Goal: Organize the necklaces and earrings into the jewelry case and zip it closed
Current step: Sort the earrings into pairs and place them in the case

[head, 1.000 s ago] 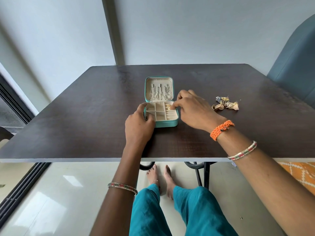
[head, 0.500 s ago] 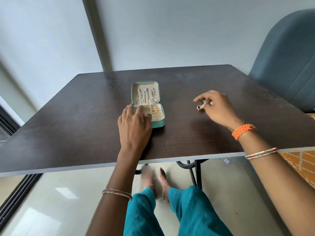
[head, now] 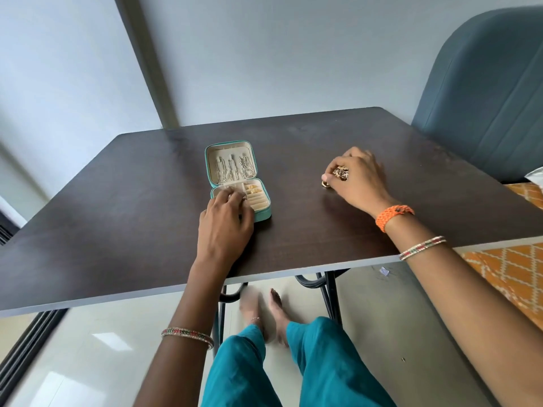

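A small teal jewelry case (head: 262, 214) lies open near the middle of the dark table (head: 117, 218). Silver necklaces (head: 233, 168) hang in its raised lid. Gold earrings (head: 253, 188) sit in a compartment of the cream tray. My left hand (head: 224, 223) rests over the case's near left part, fingers curled on the tray. To the right, my right hand (head: 357, 179) curls over a cluster of gold earrings (head: 340, 172) on the table, pinching them. One small gold piece (head: 325, 184) lies under its fingertips.
A blue-grey upholstered chair (head: 482, 92) stands at the table's far right corner. An orange patterned fabric (head: 511, 268) lies to the right below the table edge. My legs and bare feet show under the table's near edge. A grey wall stands behind.
My right hand left the case and moved right to the earring pile, closing its fingers over it. My left hand slid further onto the case's tray. The view shifted right.
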